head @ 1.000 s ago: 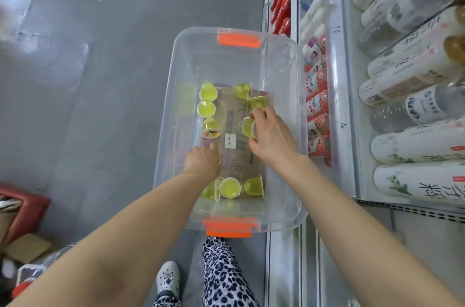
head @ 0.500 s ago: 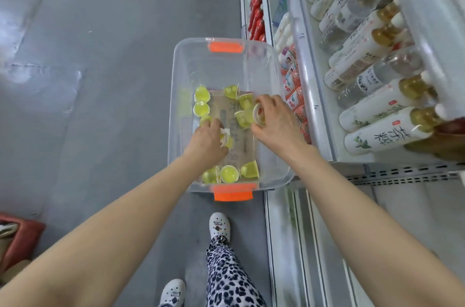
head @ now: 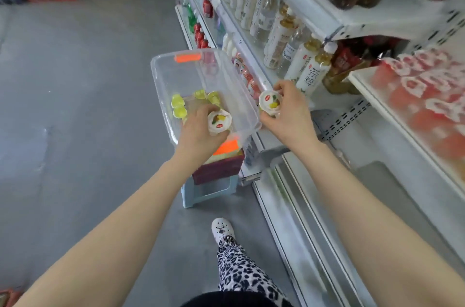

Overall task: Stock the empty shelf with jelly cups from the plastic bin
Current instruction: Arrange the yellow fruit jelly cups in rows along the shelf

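Now we are holding one cup in each grip. Our left grip (head: 201, 131) is curling round a white-lidded jelly cup (head: 219, 121) above the near end of the plastic bin (head: 226, 75). Our right grip (head: 286, 111) is pinching a second jelly cup (head: 270, 103) just past the bin's right rim, near the lower shelf (head: 377, 178). Yellow-green cups (head: 179, 108) are lying on the bin's bottom. The bin is sitting on a pale blue stool (head: 208, 189), and bottles (head: 309, 67) are standing on the shelving at our right.
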A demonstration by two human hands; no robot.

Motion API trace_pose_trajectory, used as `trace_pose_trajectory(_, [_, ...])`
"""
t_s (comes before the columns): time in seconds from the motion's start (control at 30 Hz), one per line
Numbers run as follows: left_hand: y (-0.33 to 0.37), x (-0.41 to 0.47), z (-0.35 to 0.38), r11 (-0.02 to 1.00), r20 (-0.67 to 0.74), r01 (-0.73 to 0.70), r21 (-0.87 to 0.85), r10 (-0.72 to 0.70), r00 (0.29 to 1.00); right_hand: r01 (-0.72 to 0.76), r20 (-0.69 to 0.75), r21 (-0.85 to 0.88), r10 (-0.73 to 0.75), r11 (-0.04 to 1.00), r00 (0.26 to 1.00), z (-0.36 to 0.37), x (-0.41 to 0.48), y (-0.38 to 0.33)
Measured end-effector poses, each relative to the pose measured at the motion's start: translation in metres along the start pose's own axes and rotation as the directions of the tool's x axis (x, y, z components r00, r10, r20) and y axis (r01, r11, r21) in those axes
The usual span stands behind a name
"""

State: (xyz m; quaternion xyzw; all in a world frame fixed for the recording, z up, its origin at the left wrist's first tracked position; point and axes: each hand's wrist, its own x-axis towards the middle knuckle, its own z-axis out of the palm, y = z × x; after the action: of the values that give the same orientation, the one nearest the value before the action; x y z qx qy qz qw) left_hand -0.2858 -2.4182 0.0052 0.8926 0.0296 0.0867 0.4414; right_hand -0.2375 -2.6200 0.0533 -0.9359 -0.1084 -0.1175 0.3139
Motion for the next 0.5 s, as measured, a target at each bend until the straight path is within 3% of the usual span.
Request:
trace_pose_trajectory(0.13, [0.024, -0.046, -0.003, 0.989, -0.014, -0.117, -0.094, 0.116, 0.993, -0.116, -0.161, 0.064, 0.125, 0.991, 0.979, -0.031, -0.067, -0.008])
trace_pose_trajectory(0.27, [0.059, -0.09, 0.002, 0.957, 0.041, -0.136, -0.256, 0.151, 0.988, -0.226, -0.263, 0.117, 0.25, 0.967, 0.932, -0.062, -0.135, -0.01])
trace_pose_trajectory(0.5, [0.123, -0.15, 0.03, 0.905, 0.177, -0.287, -0.314, 0.353, 0.919, -0.333, -0.447, 0.11, 0.346, 0.936, 0.825, -0.139, -0.235, -0.008])
